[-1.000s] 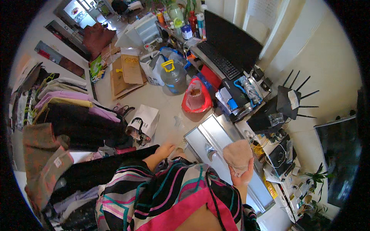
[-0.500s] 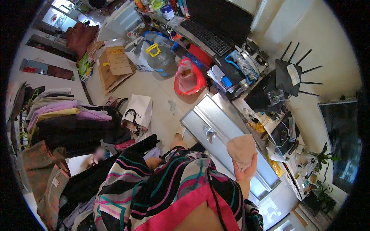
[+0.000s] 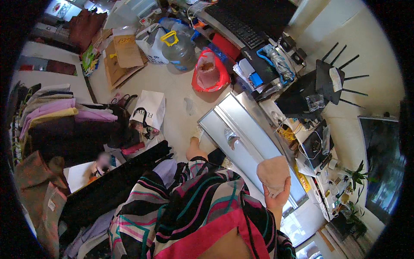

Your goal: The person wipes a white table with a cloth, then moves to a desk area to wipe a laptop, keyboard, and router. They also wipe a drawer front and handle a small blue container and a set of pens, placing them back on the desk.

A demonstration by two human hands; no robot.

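A folded beige-pink cloth (image 3: 273, 175) stands up from my right hand (image 3: 279, 199), whose fingers and thumb grip its lower edge. Behind the cloth lies a long pale panel with a silver frame (image 3: 241, 149), with a small shiny piece (image 3: 231, 138) on it. I cannot see my left hand; the striped sleeve (image 3: 138, 194) on that side ends near a lavender cloth (image 3: 165, 171) beside the hanging black clothes.
Clothes (image 3: 73, 129) hang on a rack at left. A white paper bag (image 3: 151, 108), a red-lined bin (image 3: 211, 73), a large water bottle (image 3: 179, 54) and flattened cardboard (image 3: 125, 56) occupy the floor ahead. A cluttered desk with a keyboard (image 3: 239, 26) and router (image 3: 330, 82) runs along the right.
My left hand, visible near the lavender cloth before, is now out of sight. My right hand still grips the cloth, a little lower in the picture. The whole view has shifted slightly.
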